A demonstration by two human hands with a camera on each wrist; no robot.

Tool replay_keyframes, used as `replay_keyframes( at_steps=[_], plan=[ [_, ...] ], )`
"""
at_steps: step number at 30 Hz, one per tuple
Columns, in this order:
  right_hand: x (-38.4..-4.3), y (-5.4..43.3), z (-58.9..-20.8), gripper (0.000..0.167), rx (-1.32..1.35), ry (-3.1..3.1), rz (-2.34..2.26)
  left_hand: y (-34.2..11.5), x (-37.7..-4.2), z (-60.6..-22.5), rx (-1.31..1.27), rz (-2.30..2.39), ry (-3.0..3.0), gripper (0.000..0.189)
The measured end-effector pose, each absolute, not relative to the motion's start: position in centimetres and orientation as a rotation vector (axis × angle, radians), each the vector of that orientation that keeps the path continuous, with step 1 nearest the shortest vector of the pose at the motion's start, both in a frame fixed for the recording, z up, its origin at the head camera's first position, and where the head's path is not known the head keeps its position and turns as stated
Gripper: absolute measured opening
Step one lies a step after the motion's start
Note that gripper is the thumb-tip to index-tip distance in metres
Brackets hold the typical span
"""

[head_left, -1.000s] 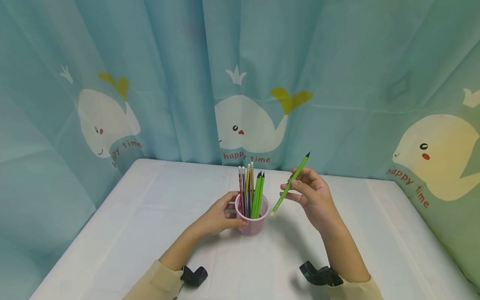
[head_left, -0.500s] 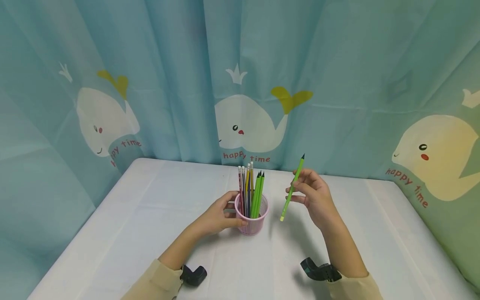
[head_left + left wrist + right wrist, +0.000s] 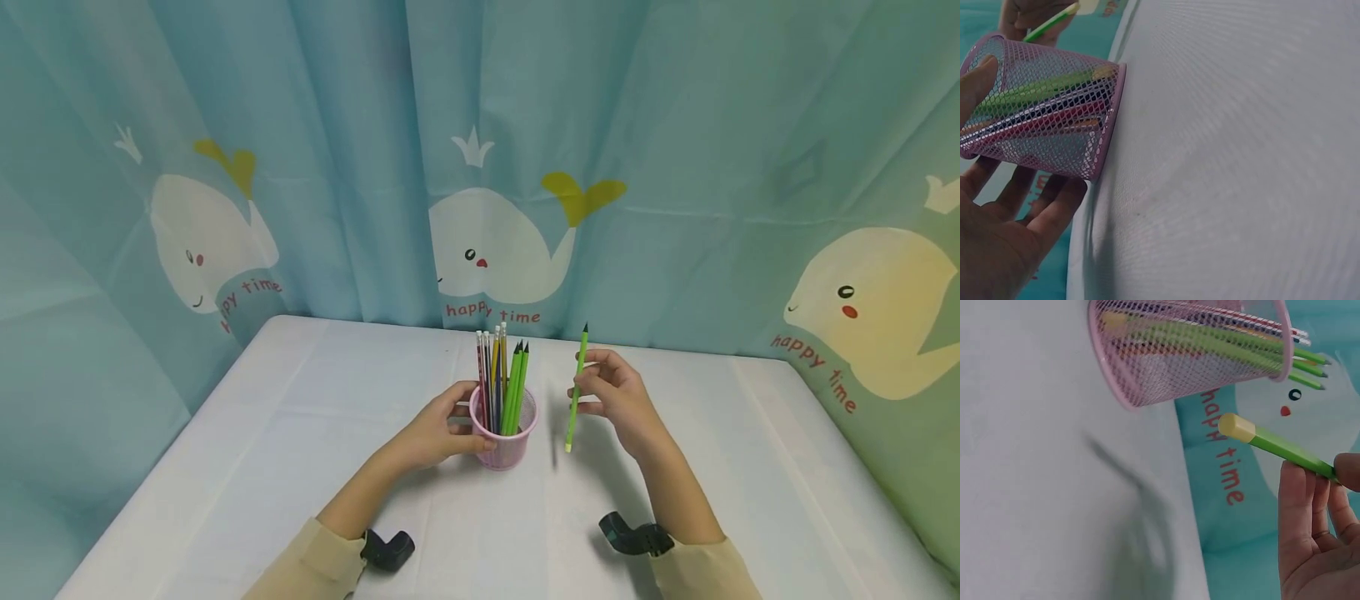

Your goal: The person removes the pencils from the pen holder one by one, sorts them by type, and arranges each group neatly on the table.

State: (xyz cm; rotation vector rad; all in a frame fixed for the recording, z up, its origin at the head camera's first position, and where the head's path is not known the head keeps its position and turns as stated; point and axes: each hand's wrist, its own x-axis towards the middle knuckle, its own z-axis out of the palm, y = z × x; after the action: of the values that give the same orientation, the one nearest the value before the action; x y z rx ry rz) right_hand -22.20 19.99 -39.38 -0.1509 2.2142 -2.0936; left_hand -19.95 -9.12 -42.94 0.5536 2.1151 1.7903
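Observation:
A pink mesh pencil cup (image 3: 504, 454) stands on the white table, and my left hand (image 3: 438, 433) grips its left side, thumb in front and fingers behind. Inside it are several green pencils (image 3: 515, 392) with black tips up, beside several others (image 3: 484, 375) in red, dark and yellow with their eraser ends up. To the right of the cup, my right hand (image 3: 615, 400) pinches one green pencil (image 3: 573, 417) between thumb and fingers. That pencil is nearly upright above the table, black point up and pale yellow end down, as the right wrist view also shows.
The white table (image 3: 337, 375) reaches back to a light blue curtain (image 3: 360, 167) printed with white whales. A black wrist mount (image 3: 387, 552) sits on the left forearm, another black mount (image 3: 636, 535) on the right.
My right hand has swung its green pencil from a slant to almost upright and lowered it slightly, shifting a little left. My left hand and the cup have stayed in place.

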Motion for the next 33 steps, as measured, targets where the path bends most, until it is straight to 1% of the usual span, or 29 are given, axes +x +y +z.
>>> replay_keyframes(
  at_steps=[5, 17, 33],
  plan=[
    [-22.6, 20.0, -40.3, 0.04, -0.116, 2.244, -2.014, -9.2, -20.0, -42.9, 0.555, 1.77, 2.133, 0.076],
    [-22.9, 19.7, -41.7, 0.041, -0.092, 2.261, -1.926, -9.1, -20.0, -42.8, 0.553, 1.77, 2.142, 0.077],
    [-23.0, 19.5, -42.7, 0.044, -0.058, 2.313, -1.833, -9.1, -20.0, -42.9, 0.546, 1.75, 2.161, 0.076]
  ],
)
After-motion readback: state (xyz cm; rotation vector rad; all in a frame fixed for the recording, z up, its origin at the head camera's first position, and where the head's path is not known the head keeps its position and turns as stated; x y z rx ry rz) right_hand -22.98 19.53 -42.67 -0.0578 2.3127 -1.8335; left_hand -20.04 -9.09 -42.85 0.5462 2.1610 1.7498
